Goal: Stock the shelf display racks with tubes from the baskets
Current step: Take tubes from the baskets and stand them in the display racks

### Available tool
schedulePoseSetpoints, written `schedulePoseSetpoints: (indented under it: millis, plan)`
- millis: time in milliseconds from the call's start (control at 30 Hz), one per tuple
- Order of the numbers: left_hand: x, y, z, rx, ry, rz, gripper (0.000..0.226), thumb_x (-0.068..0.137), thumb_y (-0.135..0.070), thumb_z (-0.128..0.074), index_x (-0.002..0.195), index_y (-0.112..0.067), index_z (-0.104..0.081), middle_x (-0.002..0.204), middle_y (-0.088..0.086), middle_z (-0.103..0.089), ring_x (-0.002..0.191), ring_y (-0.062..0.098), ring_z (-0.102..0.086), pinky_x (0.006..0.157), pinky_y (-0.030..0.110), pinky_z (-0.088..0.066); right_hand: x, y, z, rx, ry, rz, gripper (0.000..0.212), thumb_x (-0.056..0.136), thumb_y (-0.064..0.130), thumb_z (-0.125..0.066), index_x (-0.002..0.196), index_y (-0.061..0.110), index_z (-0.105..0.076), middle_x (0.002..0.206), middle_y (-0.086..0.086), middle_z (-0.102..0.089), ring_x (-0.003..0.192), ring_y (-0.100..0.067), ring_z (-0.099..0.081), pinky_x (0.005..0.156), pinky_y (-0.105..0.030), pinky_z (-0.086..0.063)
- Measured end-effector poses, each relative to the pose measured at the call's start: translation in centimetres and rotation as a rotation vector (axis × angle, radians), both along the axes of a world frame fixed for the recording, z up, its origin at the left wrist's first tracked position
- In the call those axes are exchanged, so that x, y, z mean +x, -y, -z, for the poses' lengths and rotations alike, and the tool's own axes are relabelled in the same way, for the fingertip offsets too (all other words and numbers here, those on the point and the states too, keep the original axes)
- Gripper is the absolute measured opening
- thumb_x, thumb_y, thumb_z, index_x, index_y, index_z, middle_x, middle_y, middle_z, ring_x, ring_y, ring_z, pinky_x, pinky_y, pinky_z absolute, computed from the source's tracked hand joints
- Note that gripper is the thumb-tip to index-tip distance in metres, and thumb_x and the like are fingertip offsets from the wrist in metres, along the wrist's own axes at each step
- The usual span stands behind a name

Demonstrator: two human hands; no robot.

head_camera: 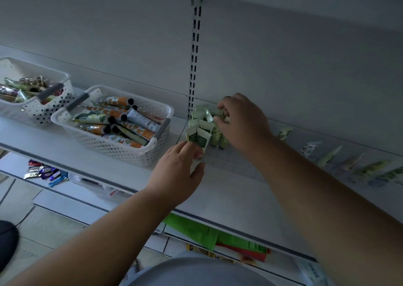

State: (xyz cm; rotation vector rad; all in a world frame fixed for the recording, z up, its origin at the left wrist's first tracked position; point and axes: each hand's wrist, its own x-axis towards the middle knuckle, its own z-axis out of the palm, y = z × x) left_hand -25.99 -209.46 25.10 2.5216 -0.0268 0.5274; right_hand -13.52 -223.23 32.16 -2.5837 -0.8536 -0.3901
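Observation:
Several green-and-white tubes stand upright in a tight cluster on the white shelf, just right of the slotted upright. My left hand pinches the front tube of the cluster near its base. My right hand reaches over the cluster and its curled fingers grip a tube at the back row. A white perforated basket at the left holds several orange-patterned tubes lying flat. A clear gridded rack lies under and in front of the cluster.
A second white basket with mixed tubes sits at the far left. More green tubes line the shelf back at the right. Lower shelves hold purple wrapped items and green and red packets.

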Motion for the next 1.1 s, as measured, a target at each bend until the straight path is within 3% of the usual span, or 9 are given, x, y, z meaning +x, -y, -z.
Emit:
schedulePoseSetpoints:
  millis: [200, 300, 467, 667, 867, 967, 1100]
  plan:
    - [-2.8, -4.0, -2.5, -0.019, -0.001, -0.109, 0.018, 0.084, -0.031, -0.061, 0.099, -0.024, -0.053, 0.092, -0.013, -0.048, 0.079, 0.01, -0.05, 0.068, 0.027, -0.044, -4.3, -5.2, -1.7, 0.181, 0.036, -0.249, 0.023, 0.084, 0.026, -0.069, 0.103, 0.014, -0.063, 0.092, 0.003, -0.055, 0.067, -0.008, -0.045, 0.064, -0.027, -0.044]
    - [-4.7, -7.6, -3.2, -0.052, 0.022, -0.153, 0.018, 0.085, -0.032, -0.058, 0.1, -0.025, -0.053, 0.093, -0.013, -0.051, 0.081, 0.01, -0.053, 0.071, 0.033, -0.05, -5.9, -9.6, -2.6, 0.236, 0.036, -0.323, 0.022, 0.083, 0.026, -0.069, 0.101, 0.016, -0.063, 0.09, 0.002, -0.057, 0.069, -0.007, -0.046, 0.066, -0.025, -0.044]
    - [-7.5, -15.3, -3.2, -0.07, 0.006, -0.257, 0.018, 0.086, -0.031, -0.06, 0.102, -0.029, -0.052, 0.093, -0.016, -0.051, 0.081, 0.002, -0.05, 0.071, 0.032, -0.049, -8.2, -18.0, -3.1, 0.251, 0.022, -0.415, 0.019, 0.084, 0.027, -0.069, 0.099, 0.018, -0.062, 0.088, 0.007, -0.052, 0.068, -0.006, -0.047, 0.063, -0.024, -0.045]
    - [-9.4, -28.6, -2.7, -0.083, -0.042, -0.296, 0.017, 0.087, -0.033, -0.06, 0.102, -0.031, -0.052, 0.092, -0.019, -0.051, 0.084, 0.0, -0.049, 0.073, 0.026, -0.046, -9.8, -30.4, -2.7, 0.262, -0.013, -0.396, 0.02, 0.085, 0.029, -0.069, 0.102, 0.018, -0.063, 0.092, 0.005, -0.057, 0.072, -0.008, -0.052, 0.069, -0.031, -0.052]
    - [-11.3, -40.1, -3.4, -0.059, -0.116, -0.283, 0.016, 0.087, -0.036, -0.056, 0.101, -0.034, -0.049, 0.094, -0.021, -0.049, 0.084, -0.001, -0.049, 0.07, 0.021, -0.04, -10.6, -42.1, -2.3, 0.269, -0.045, -0.337, 0.019, 0.084, 0.028, -0.069, 0.1, 0.018, -0.064, 0.09, 0.004, -0.058, 0.072, -0.01, -0.054, 0.069, -0.028, -0.05]
    - [-11.3, -44.0, -3.4, -0.075, -0.132, -0.274, 0.015, 0.088, -0.036, -0.056, 0.1, -0.036, -0.046, 0.095, -0.022, -0.048, 0.085, 0.0, -0.048, 0.074, 0.022, -0.04, -9.5, -46.0, -2.2, 0.202, -0.078, -0.319, 0.02, 0.085, 0.029, -0.07, 0.1, 0.018, -0.064, 0.092, 0.004, -0.058, 0.073, -0.009, -0.054, 0.068, -0.023, -0.047]
    - [-10.0, -47.3, -3.2, -0.117, -0.102, -0.31, 0.016, 0.088, -0.038, -0.054, 0.098, -0.04, -0.042, 0.094, -0.023, -0.049, 0.087, 0.0, -0.05, 0.074, 0.023, -0.043, -6.0, -50.1, -0.8, 0.0, -0.199, -0.256, 0.021, 0.086, 0.032, -0.068, 0.103, 0.021, -0.063, 0.097, 0.003, -0.058, 0.081, -0.013, -0.056, 0.071, -0.027, -0.048]
